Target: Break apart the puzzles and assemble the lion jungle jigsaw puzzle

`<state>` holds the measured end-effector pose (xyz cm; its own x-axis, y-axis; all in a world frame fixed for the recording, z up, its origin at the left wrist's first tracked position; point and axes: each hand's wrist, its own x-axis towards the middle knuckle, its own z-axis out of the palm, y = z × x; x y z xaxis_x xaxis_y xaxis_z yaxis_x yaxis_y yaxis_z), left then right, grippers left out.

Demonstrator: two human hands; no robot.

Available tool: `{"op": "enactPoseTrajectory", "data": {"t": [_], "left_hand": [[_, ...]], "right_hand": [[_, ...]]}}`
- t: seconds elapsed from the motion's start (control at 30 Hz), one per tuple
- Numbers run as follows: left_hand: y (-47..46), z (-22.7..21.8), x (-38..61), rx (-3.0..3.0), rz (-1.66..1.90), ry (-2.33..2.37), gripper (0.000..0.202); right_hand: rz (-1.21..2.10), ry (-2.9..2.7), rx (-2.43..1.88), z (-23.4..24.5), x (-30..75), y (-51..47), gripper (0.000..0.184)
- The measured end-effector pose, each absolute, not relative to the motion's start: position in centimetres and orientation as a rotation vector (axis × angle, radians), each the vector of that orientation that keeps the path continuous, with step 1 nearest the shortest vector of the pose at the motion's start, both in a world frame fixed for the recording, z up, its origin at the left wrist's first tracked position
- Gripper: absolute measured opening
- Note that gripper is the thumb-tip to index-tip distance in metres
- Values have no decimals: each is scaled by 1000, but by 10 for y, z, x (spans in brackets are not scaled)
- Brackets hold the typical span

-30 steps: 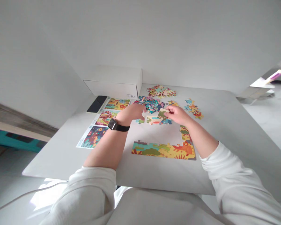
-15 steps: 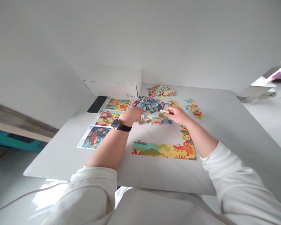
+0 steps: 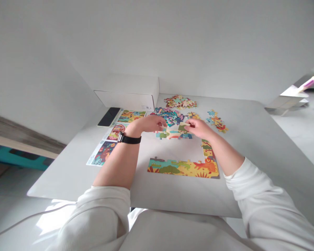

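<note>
Closed up since the earlier frame is the gap beside a puzzle strip: its green-and-blue end piece now appears to meet the rest, and the left hand has turned over that end. Its fingers curl loosely; whether they touch or grip anything cannot be told. The right hand pinches a green piece between thumb and fingers, at the strip's far edge.

Work looks partly done. A joined section forms an L nearer the body than both hands, its long side complete with crocodile and lion, its short side rising toward the right forearm. The strip lies between the hands, apart from that L. Left to place, it seems, are loose pieces: a small cluster right of the right hand, and perhaps some from the dark blue pile just beyond both hands or the reddish pile farther off. A picture sheet lies left of the watch-wearing left wrist.
</note>
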<state>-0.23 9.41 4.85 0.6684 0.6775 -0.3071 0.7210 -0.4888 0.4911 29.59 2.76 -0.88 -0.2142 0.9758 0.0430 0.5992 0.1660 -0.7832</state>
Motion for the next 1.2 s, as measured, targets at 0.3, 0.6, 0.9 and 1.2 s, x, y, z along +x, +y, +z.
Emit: {"op": "enactPoseTrajectory", "data": {"t": [0.3, 0.6, 0.9, 1.2], "left_hand": [[86, 44, 8, 1984, 23, 832, 45], [81, 36, 9, 2027, 120, 959, 24], [48, 2, -32, 1901, 364, 1022, 26], [44, -8, -43, 1841, 254, 1040, 32]], "right_hand": [[836, -1888, -1510, 6, 297, 20, 31], [737, -1927, -1565, 2, 309, 4, 30], [698, -1899, -1559, -14, 318, -7, 32], [653, -1755, -1552, -33, 324, -14, 35]]}}
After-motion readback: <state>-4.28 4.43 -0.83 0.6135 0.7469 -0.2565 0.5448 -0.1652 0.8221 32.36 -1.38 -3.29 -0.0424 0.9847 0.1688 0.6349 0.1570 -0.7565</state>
